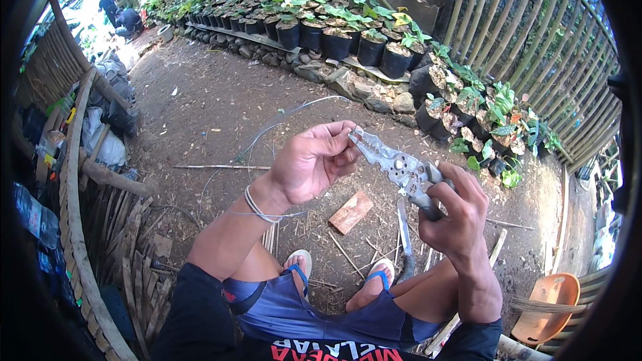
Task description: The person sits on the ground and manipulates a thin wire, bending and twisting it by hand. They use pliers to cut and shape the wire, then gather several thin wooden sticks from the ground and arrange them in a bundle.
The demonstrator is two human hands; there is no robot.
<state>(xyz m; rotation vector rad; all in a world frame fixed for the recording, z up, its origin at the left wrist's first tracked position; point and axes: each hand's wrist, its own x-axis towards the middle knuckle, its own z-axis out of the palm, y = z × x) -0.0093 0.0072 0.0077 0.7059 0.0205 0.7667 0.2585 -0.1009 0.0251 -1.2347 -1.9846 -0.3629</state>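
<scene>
My right hand [455, 210] grips the dark handles of a pair of silver wire-stripper pliers [400, 166], whose jaws point up and to the left. The fingers of my left hand [324, 154] are pinched together right at the plier tips, on what looks like the end of a thin wire. A pale, thin wire [301, 105] curves in a loose loop behind and left of that hand. Around my left wrist sits a light-coloured band [253, 202]. On the ground below lie a reddish wooden block [351, 212] and a long knife [404, 227] with a dark handle.
Black plant bags [338, 45] with leafy seedlings line a low stone edging [361, 88] at the back. A bamboo fence [535, 47] rises at right, near an orange basin [547, 304]. Split bamboo [140, 261] is piled left. Two people [120, 17] are far left.
</scene>
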